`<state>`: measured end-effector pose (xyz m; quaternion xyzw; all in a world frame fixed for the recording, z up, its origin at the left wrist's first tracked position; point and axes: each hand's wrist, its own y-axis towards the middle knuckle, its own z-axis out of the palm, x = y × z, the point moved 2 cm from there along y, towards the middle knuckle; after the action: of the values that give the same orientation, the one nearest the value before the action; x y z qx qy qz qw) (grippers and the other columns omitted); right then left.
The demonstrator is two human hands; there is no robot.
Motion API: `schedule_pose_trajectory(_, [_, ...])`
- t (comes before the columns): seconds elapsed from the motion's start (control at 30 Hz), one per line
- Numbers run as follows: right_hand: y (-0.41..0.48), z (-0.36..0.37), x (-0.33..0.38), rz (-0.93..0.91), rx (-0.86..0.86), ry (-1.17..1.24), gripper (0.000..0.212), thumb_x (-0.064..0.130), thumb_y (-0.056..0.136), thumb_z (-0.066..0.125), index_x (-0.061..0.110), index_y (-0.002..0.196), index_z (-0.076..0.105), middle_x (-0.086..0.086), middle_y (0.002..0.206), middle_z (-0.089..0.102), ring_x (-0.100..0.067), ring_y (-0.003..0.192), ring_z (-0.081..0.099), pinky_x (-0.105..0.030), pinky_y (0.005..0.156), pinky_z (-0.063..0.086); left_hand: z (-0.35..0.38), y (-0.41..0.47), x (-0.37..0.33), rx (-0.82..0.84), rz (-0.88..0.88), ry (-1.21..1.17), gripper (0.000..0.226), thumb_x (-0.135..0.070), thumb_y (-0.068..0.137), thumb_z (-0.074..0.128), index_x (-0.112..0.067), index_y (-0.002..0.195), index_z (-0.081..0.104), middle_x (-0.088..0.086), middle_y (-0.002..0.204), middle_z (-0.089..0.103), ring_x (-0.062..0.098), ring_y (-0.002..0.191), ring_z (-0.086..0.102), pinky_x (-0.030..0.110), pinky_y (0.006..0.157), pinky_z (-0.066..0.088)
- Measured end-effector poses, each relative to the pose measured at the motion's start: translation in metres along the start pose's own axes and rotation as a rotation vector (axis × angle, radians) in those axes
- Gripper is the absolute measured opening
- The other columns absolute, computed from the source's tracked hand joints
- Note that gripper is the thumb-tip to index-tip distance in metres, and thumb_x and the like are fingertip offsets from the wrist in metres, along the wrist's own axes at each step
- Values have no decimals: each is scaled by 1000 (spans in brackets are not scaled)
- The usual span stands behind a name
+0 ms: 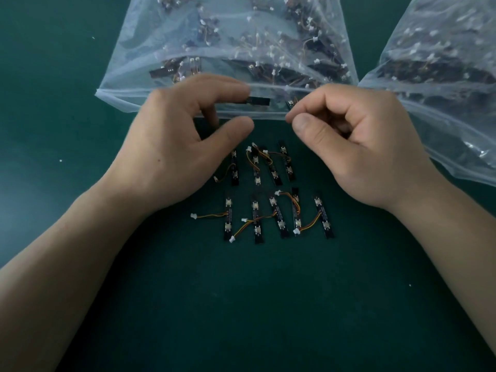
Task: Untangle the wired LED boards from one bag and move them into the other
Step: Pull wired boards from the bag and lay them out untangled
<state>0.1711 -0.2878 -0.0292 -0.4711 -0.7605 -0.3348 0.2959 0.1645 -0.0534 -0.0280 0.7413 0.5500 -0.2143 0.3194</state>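
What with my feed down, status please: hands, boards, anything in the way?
Left hand holding black LED board strip at clear plastic bag mouth. Right hand pinched beside it, contents unclear. Nine wired boards rowed on green table. Nothing blocking.

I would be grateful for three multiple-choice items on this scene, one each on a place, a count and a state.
1. Where do the loose LED boards lie? A. on the green table before the centre bag; B. inside the right bag; C. in a tray.
2. How many boards form the nearer row? A. two; B. five; C. eight.
3. What does the left hand do? A. lies flat on the table; B. holds a black board at the bag's mouth; C. grips scissors.
Answers: 1 A, they lie on the table between the wrists; 2 B, five lie side by side; 3 B, the board pokes out from its fingertips.
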Motion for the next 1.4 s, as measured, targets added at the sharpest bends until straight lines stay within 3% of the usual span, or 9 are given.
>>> schedule_pose_trajectory(0.1, [0,0,0,-1,-5,-1,14,26,102,64,17,100,76,12,80,71,-14,69,64,-20,60,48,-3,0,4,-192,-54,-72,14,-32,93,75,-37,106,79,-15,69,64,1,59,53,11,61,41])
schedule_pose_trajectory(0.33, [-2,1,0,-18,-4,6,5,28,98,72,26,102,72,13,77,67,-13,63,61,-15,59,43,-2,2,0,-113,87,-317,23,-12,99,71,-32,110,70,-5,98,75,40,78,61,51,71,51])
schedule_pose_trajectory(0.5, [-4,1,6,-161,14,-37,15,31,98,74,28,112,70,15,81,66,-19,60,59,-29,55,47,7,-2,-5,-17,170,-372,19,-14,97,74,-32,104,72,-6,97,76,32,75,62,50,67,48])
schedule_pose_trajectory(0.63, [-5,0,12,-285,-3,-44,8,22,101,71,23,108,71,17,89,68,-9,68,61,-18,59,43,7,-1,-3,16,147,-368,18,-19,97,74,-35,105,72,-11,97,77,29,76,64,48,66,49])
schedule_pose_trajectory(0.9, [-5,-5,4,-199,-126,61,8,10,100,67,13,93,63,22,74,57,-9,55,47,-19,53,33,0,3,2,-147,51,-380,19,-5,99,63,-17,108,75,-24,86,68,0,73,53,15,66,37])
schedule_pose_trajectory(1.0, [-4,-5,4,-189,-132,98,13,7,97,70,8,86,62,-4,82,68,-16,56,51,-25,51,37,0,3,0,-138,50,-357,20,-6,99,63,-20,105,75,-20,88,71,2,76,54,18,68,39])
schedule_pose_trajectory(1.13, [-3,-4,4,-146,-185,138,22,7,92,73,10,80,54,5,100,73,-10,57,58,-17,54,41,2,2,-2,-58,66,-294,21,-10,98,65,-27,108,74,-24,91,71,4,80,56,27,65,43])
schedule_pose_trajectory(1.3, [-2,-3,-2,-37,-138,174,30,13,91,70,21,75,46,5,113,77,-41,58,67,-26,49,46,2,1,0,-46,49,-266,31,-13,96,64,-29,122,67,-12,114,73,13,89,59,49,72,51])
schedule_pose_trajectory(1.4, [0,-3,-3,-46,-105,173,29,10,90,68,20,76,44,5,115,77,-39,54,65,-24,49,43,3,2,2,-33,41,-256,29,-15,97,64,-29,123,68,-14,115,72,8,90,59,48,72,51])
